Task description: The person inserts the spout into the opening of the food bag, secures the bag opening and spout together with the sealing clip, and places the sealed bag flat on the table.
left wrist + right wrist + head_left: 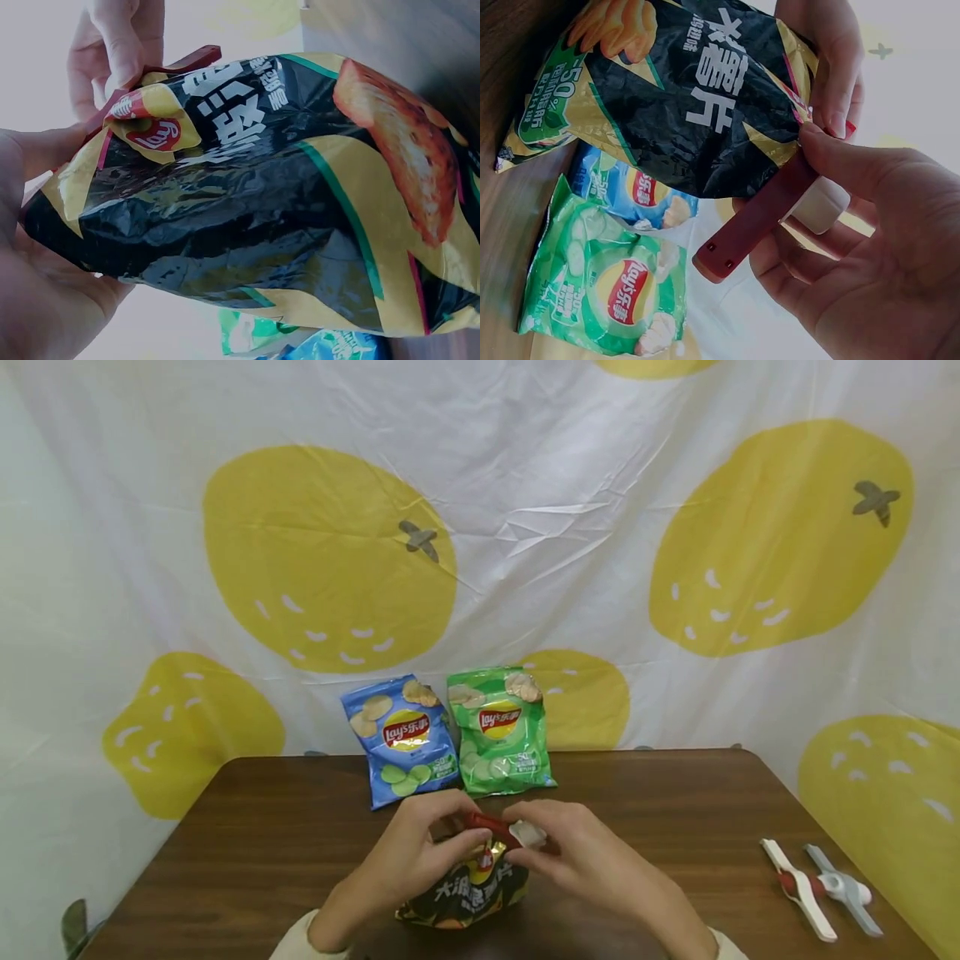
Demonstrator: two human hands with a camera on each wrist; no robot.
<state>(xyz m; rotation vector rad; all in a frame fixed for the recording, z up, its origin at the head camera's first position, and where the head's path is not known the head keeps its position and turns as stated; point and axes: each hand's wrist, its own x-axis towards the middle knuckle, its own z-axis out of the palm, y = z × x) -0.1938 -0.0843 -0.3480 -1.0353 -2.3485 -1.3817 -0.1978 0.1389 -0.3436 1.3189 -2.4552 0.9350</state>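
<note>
One black chip bag (478, 897): held by its top, right in front of the person; whether its bottom touches the counter (637, 806) cannot be told.
Red clip (757, 214): lies along the bag's top edge, its white part (823, 206) facing the right palm.
Left hand (423, 843): its grip pinches the bag's top beside the clip.
Right hand (577, 853): its grip holds the clip between thumb and fingers.
Clipping step: apparently fitting the clip across the bag's mouth; whether it is fastened cannot be told.
Next move: probably calls for keeping the edge flat while pressing the clip together.
Blue bag (403, 745), green bag (501, 739): side by side behind the hands.
Two spare clips (802, 893): together at the counter's right.
</note>
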